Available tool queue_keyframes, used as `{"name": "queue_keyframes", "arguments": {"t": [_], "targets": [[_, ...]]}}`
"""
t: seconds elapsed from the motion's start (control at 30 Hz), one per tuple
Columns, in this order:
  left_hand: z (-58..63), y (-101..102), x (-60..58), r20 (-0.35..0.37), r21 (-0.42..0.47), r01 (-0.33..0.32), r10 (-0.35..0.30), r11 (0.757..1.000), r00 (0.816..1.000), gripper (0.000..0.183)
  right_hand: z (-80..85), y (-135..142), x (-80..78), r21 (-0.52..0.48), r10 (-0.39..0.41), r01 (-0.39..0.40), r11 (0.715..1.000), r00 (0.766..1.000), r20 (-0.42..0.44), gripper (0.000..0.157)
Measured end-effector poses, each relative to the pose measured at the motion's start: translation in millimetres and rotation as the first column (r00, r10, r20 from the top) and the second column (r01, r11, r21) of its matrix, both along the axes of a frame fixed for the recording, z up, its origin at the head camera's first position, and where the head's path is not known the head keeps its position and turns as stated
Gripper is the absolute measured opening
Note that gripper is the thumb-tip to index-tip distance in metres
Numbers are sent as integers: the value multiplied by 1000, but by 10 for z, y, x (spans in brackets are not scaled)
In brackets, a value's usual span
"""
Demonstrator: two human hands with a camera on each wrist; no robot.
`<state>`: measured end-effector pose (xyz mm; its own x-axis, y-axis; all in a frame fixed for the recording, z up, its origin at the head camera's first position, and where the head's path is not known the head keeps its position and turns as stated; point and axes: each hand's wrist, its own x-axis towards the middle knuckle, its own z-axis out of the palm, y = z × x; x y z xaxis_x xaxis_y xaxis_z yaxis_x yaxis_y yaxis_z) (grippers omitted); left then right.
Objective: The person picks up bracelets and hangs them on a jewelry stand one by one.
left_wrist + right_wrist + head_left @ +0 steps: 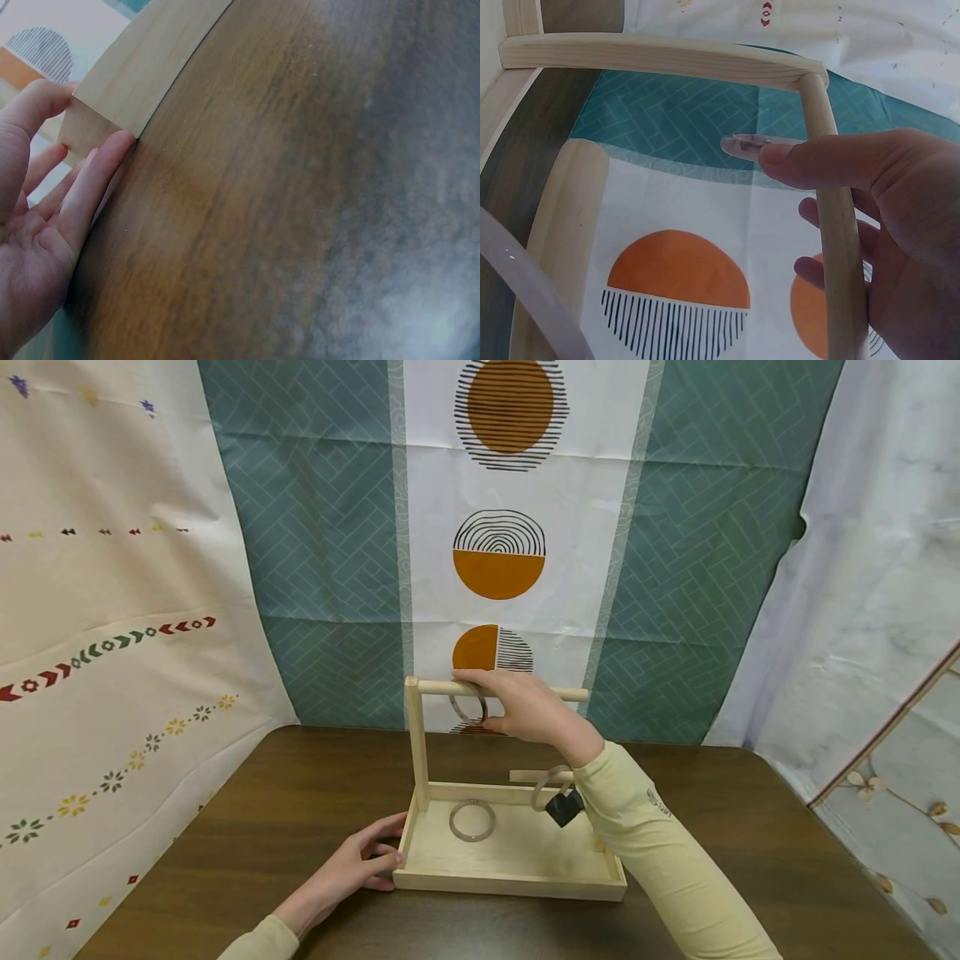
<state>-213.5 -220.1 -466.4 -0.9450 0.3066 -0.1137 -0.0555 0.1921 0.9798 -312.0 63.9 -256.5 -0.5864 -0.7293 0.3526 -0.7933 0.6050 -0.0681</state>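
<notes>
If R hand's [517, 703] pinch slackens, ring [739, 147] at upper rod [438, 687] could drop, poss. onto 2nd ring [472, 839] in tray [510, 885]; can't tell if it's round rod. L hand [347, 860], fingers relaxed, touches tray's side; w/o that brace, a knock might shift it. Rod: round, pale wood. Rings: thin, smooth. Tabletop [322, 777]: brown, woodgrain.

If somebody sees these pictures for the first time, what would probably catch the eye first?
Probably the bold orange disc high on the white panel hanging behind the table. Then the right hand, holding a ring at the upper wooden bar. Below, the left hand touches the left wall of the tray, where another ring lies.
</notes>
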Motion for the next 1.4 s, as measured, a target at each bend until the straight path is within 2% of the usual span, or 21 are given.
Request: {"name": "queue_keyframes", "arguments": {"t": [0.67, 0.93, 1.1, 1.27, 1.4], "targets": [[18, 5, 8, 4, -2, 7, -7, 1000, 1000, 71, -1, 9, -5, 21, -1, 0, 1000, 1000, 3, 84], [23, 5, 17, 6, -4, 4, -4, 1000, 1000, 71, 36, 32, 13, -21, 61, -60, 998, 998, 30, 91], [24, 6, 14, 6, -5, 1, -1, 1000, 1000, 71, 69, 55, 74, -71, 128, -130, 989, 991, -40, 97], [22, 6, 5, -2, -8, 0, 0, 1000, 1000, 71, 104, 48, 169, -116, 184, -199, 973, 975, -128, 100], [23, 5, 12, -1, -10, 2, -2, 1000, 1000, 71, 106, 39, 266, -123, 206, -224, 967, 968, -144, 99]]}}
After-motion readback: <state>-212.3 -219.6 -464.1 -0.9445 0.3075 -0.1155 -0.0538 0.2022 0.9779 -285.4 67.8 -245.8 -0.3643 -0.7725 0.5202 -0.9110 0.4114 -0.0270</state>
